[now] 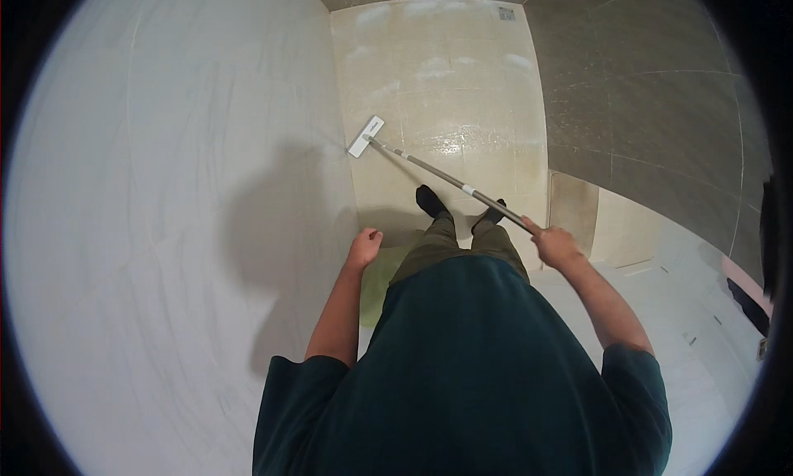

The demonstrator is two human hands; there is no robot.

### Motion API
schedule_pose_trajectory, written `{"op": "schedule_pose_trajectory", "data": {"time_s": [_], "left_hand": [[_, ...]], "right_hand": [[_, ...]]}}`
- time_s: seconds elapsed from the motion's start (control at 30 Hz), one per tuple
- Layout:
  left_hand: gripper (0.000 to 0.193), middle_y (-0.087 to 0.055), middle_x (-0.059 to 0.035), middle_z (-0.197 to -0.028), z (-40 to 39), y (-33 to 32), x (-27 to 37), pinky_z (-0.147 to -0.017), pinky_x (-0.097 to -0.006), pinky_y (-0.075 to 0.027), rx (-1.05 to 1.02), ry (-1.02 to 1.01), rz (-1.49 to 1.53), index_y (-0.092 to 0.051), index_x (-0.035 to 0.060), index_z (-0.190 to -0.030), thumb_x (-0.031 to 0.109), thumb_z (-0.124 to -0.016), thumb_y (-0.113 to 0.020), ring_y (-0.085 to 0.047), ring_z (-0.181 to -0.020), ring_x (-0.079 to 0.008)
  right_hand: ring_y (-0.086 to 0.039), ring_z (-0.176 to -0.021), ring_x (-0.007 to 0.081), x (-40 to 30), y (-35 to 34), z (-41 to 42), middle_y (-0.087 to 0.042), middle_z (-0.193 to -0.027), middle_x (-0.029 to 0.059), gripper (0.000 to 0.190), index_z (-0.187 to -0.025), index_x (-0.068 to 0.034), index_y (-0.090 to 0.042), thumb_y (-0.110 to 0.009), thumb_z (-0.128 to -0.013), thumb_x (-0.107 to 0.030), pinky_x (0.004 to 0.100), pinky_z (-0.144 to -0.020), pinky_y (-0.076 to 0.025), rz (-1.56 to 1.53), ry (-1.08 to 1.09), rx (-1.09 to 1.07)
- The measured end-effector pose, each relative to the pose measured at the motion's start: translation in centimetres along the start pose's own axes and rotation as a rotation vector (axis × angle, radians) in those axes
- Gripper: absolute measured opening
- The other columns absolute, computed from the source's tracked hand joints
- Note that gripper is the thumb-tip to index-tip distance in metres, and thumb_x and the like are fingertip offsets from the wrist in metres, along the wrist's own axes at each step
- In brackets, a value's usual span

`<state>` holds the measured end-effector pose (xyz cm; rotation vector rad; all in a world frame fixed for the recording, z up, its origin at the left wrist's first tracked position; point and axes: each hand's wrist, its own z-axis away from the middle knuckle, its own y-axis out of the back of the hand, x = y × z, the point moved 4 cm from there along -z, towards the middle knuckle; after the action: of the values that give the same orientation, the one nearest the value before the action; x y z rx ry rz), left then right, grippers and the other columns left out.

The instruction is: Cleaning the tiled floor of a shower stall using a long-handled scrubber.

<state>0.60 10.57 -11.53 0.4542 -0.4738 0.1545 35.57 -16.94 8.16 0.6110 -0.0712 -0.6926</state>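
Observation:
My right hand (556, 247) grips the upper end of a metal telescopic pole (446, 177). The pole slants down to the left and ends in a flat white rectangular mop or brush head (366, 136). That head lies on the beige tiled floor (433, 104), close to the foot of the pale wall on the left. My left hand (365, 247) hangs beside my body near that wall with its fingers curled and nothing visible in them. The underside of the head is hidden.
A pale marbled wall (186, 166) rises on the left, a dark tiled wall (657, 110) on the right. The floor has wet, shiny patches and whitish smears. A square drain cover (507, 14) lies in the far right corner. Something green (375, 284) is on the floor beside my left leg.

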Motion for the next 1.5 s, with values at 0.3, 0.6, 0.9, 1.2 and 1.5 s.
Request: {"op": "schedule_pose_trajectory", "data": {"time_s": [0.3, 0.6, 0.9, 1.2, 1.5], "left_hand": [[0.04, -0.062, -0.0194, -0.105, 2.8, 1.0, 4.8, -0.087, -0.0351, -0.045, 0.044, -0.065, -0.043, -0.058, -0.0012, -0.108, 0.032, -0.086, -0.054, -0.059, -0.1, -0.0308], [0.039, -0.063, -0.0195, -0.101, 1.0, 1.0, 1.7, -0.085, -0.0358, -0.046, 0.015, -0.034, -0.072, -0.059, -0.0006, -0.106, 0.032, -0.085, -0.055, -0.061, -0.096, -0.0306], [0.037, -0.064, -0.0192, -0.097, 0.2, 0.7, 0.9, -0.084, -0.0348, -0.046, 0.029, -0.046, -0.015, -0.06, -0.0015, -0.102, 0.031, -0.085, -0.055, -0.061, -0.093, -0.0292], [0.037, -0.064, -0.0156, -0.098, 0.9, 1.3, 3.5, -0.083, -0.0332, -0.045, -0.029, -0.065, -0.117, -0.059, -0.0024, -0.105, 0.029, -0.087, -0.054, -0.06, -0.091, -0.0241], [0.033, -0.061, -0.0085, -0.082, 1.4, 1.2, 3.4, -0.07, -0.0297, -0.046, 0.039, -0.113, -0.052, -0.058, -0.0023, -0.102, 0.027, -0.088, -0.054, -0.056, -0.073, -0.0163]], "right_hand": [[-0.062, -0.078, 0.0378, 6.6, -4.6, 8.8, -0.063, -0.082, 0.021, 0.056, -0.14, -0.026, -0.027, -0.049, -0.089, -0.019, 0.0485, -0.071, -0.048, -0.057, -0.259, -0.047], [-0.061, -0.077, 0.0377, 2.0, -2.4, -0.5, -0.063, -0.082, 0.0194, 0.053, -0.139, -0.021, -0.029, -0.048, -0.09, -0.021, 0.0493, -0.069, -0.048, -0.146, -0.128, 0.089], [-0.062, -0.077, 0.0391, 8.7, -11.7, 13.0, -0.063, -0.082, 0.0213, 0.059, -0.141, -0.03, -0.021, -0.049, -0.09, -0.023, 0.051, -0.071, -0.048, -0.128, -0.378, -0.062], [-0.06, -0.08, 0.0423, 5.5, -7.7, 3.3, -0.062, -0.084, 0.027, 0.054, -0.139, -0.024, -0.03, -0.05, -0.089, -0.023, 0.0515, -0.072, -0.047, -0.316, -0.336, 0.076], [-0.061, -0.082, 0.0393, 7.3, -14.7, 13.7, -0.063, -0.085, 0.0235, 0.056, -0.141, -0.03, -0.024, -0.049, -0.09, -0.03, 0.0511, -0.072, -0.047, -0.274, -0.503, 0.009]]}}
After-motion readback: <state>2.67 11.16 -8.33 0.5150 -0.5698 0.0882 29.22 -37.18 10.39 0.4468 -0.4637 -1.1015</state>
